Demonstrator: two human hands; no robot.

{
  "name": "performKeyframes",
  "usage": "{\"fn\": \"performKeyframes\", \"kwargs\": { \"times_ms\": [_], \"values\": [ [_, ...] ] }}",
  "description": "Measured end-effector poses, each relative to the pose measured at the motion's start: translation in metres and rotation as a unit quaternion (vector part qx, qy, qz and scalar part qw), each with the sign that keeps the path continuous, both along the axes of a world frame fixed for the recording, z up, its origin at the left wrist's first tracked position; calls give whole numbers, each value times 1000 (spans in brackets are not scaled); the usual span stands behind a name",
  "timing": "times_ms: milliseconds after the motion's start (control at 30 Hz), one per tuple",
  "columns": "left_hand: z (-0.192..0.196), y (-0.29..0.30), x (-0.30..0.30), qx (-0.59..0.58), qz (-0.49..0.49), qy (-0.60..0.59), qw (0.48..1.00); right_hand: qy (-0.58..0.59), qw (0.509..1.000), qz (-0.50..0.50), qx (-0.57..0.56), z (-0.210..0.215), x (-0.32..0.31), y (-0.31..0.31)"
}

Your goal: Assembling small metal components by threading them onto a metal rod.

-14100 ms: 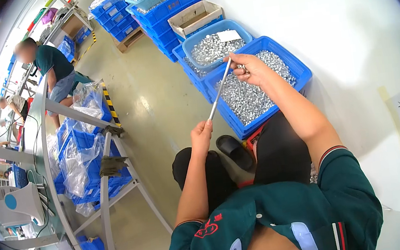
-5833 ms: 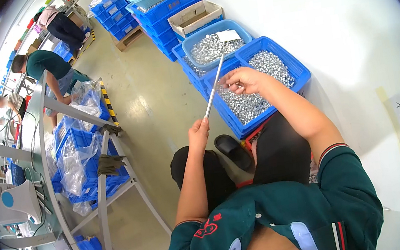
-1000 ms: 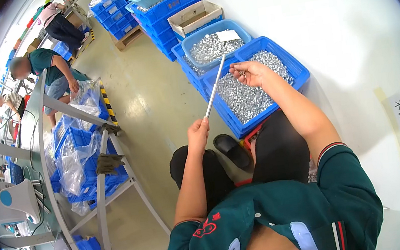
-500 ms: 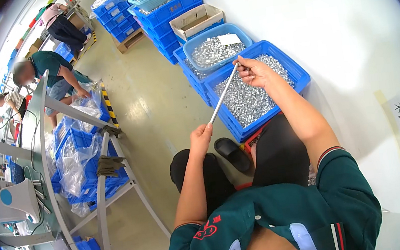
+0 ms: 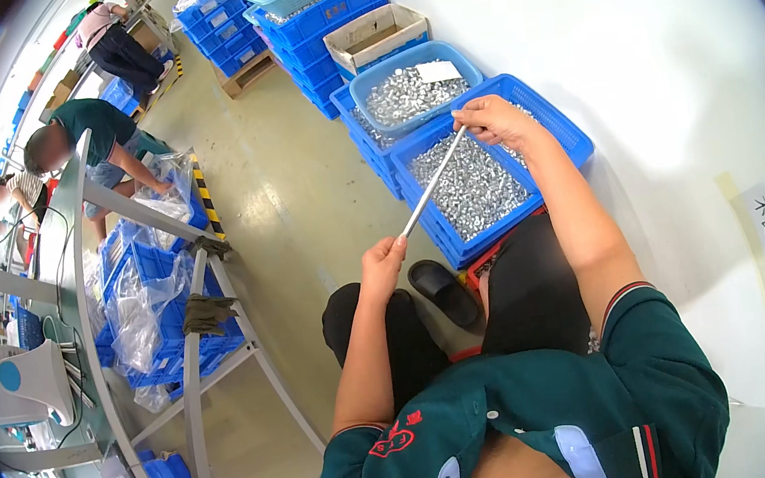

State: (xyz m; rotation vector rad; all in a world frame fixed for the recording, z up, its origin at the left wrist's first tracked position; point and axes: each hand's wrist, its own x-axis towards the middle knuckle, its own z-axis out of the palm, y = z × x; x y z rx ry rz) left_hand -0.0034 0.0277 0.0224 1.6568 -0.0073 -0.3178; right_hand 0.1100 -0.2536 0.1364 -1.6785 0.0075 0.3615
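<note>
A slim silvery rod (image 5: 434, 185) slants up and to the right between my two hands. Its lower end is gripped in the closed fingers of my left hand (image 5: 384, 266), above my left knee. At the upper end, my right hand (image 5: 494, 120) pinches with thumb and fingertips; whether a small part is between them is too fine to make out. Below the right hand stands a blue plastic crate (image 5: 573, 141), holding a mass of small shiny metal parts (image 5: 477, 191). The right hand and forearm cover some of these parts.
Beyond the crate sit a light-blue basin (image 5: 465, 59) of metal parts and an open carton (image 5: 414, 30). Stacked blue crates (image 5: 319, 70) stand farther off. A metal-framed bench (image 5: 192, 386) is at left, near a bending co-worker (image 5: 106, 129). A black slipper (image 5: 445, 293) lies by my feet.
My right hand has shifted slightly right at the rod's upper end, its fingers turned more downward. The left hand and rod stay almost still. The bending co-worker has shifted slightly.
</note>
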Motion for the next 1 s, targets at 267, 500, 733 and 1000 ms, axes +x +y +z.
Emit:
{"fn": "performKeyframes", "kwargs": {
  "times_ms": [267,500,733,1000],
  "values": [
    [1,-7,2,25,22,-32,999,82,982,19,171,-15,-4,20],
    [11,-13,6,-21,56,41,997,160,964,109,183,-38,-2,23],
    [9,-7,5,-38,48,28,998,152,934,-35,322,-40,6,7],
    [4,-3,3,-14,37,12,999,161,871,-63,460,-37,10,7]
  ]
}}
